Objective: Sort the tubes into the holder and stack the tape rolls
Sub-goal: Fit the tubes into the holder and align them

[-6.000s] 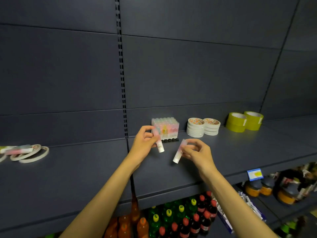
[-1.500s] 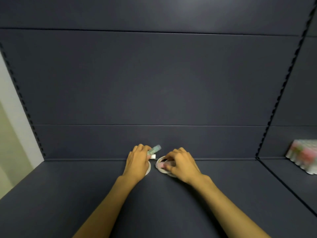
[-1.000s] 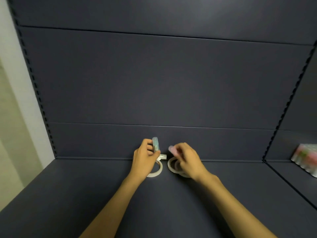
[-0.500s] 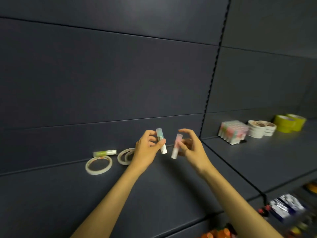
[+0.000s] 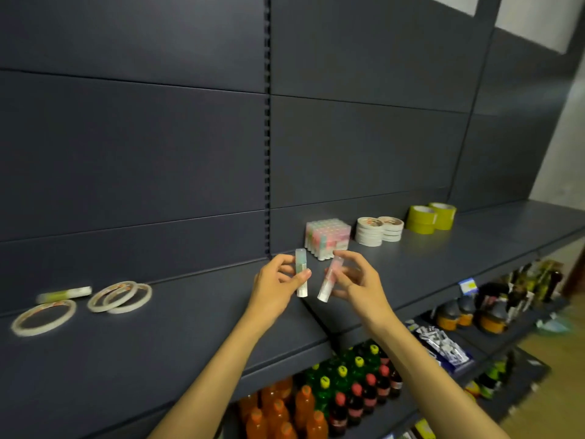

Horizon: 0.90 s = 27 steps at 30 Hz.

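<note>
Our left hand (image 5: 274,286) pinches a green-tinted tube (image 5: 301,271) upright btwn thumb and fingers; right hand (image 5: 357,285) holds a pink tube (image 5: 330,280) the same way, tilted w/ its white end down and toward the left. Both hang in the air over the near part of the shelf (image 5: 190,337), just beside each other, not touching. A sec ago we were bent over the far-left bay, lifting these two off the loose tape rings; half a sec ago the view was swinging right, and now the holder (image 5: 327,238) sits just beyond our fingertips instead of off at the edge. So pickup is done and we're in the carry, nearly at drop-off. The holder block looks packed w/ pastel tubes; from here we can't tell which slots are free, so we'll likely have to look down into it before pushing either tube in. Right of it stand two white tape stacks (image 5: 379,229) touching each other, then two yellow rolls (image 5: 431,217) farther right. Still left behind on the left side: one yellow-green tube (image 5: 64,294) lying flat by the back wall, a single thin ring (image 5: 43,317) near it, and two overlapping rings (image 5: 120,296) to its right. Means at least one more trip for the tube, plus the three rings to stack. Drink bottles (image 5: 332,394) fill the shelf below.
</note>
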Available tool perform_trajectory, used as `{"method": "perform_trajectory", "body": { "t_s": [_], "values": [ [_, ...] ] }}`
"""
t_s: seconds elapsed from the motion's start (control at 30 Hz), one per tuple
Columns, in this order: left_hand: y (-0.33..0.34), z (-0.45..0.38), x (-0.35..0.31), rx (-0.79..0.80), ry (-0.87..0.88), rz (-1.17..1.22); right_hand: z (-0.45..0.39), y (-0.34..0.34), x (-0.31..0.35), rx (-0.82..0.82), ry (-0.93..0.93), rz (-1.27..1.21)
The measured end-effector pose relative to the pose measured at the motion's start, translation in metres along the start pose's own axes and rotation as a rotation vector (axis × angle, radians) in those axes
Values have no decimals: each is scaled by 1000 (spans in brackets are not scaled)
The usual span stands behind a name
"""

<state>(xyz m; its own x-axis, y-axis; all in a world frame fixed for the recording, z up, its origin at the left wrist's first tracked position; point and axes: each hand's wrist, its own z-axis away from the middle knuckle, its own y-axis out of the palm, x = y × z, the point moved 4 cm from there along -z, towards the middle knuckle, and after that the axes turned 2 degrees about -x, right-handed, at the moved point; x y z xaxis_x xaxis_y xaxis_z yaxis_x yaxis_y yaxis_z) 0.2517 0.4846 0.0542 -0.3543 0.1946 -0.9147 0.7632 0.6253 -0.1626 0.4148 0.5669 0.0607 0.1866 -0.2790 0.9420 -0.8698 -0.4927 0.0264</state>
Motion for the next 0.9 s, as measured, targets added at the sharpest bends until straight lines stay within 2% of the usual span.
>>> {"method": "perform_trajectory", "body": {
  "t_s": [0.2,0.4,0.57,0.77,0.9],
  "values": [
    [81,4,-15,-8,23,-61,-4,-91,-6,-1,-3,-3],
    [133,-5,-21,-47,13,-109,-17,-149,-18,14,-23,16],
    [154,-30,-17,-101,17,-113,-43,-183,-33,18,-33,31],
    [163,-73,4,-212,119,-240,-89,-205,-58,-3,-49,62],
    [175,-98,17,-239,176,-332,-131,-204,-77,39,-48,107]
  ]
}}
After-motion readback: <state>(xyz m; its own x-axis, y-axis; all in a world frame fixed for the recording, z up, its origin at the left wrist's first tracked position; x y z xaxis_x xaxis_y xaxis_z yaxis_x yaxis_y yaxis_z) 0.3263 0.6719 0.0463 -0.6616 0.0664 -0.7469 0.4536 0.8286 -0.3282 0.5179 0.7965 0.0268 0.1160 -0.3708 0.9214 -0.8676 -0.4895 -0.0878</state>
